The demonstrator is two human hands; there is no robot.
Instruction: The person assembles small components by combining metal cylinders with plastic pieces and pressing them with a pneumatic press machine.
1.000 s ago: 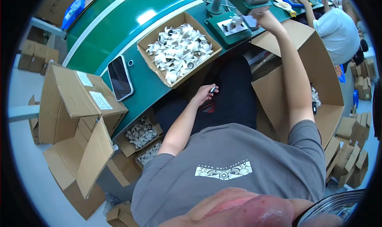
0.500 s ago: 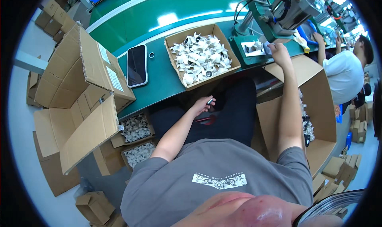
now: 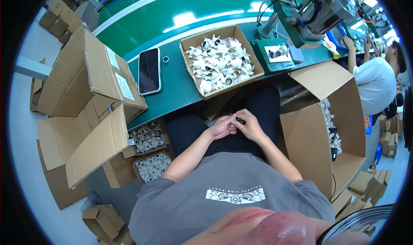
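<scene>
My left hand (image 3: 220, 128) and my right hand (image 3: 250, 125) meet over my lap, just below the edge of the green table (image 3: 180, 92). The fingertips of both pinch one small part (image 3: 235, 121), which they mostly hide. Beyond them on the table stands an open cardboard box (image 3: 206, 33) heaped with white moulded pieces (image 3: 221, 62). To its right a green fixture plate (image 3: 275, 58) carries one white piece (image 3: 279, 51), under a press machine (image 3: 318, 8).
A black phone (image 3: 149, 71) and a small ring (image 3: 165, 59) lie on the table's left. Open cartons (image 3: 92, 81) stand at my left, with two boxes of white pieces (image 3: 148, 137) below. A tall carton (image 3: 307, 133) stands at my right. Another person (image 3: 376, 86) works beyond it.
My right hand has left the fixture plate and come down to my lap, joining the left hand on the small part. The view has tilted down.
</scene>
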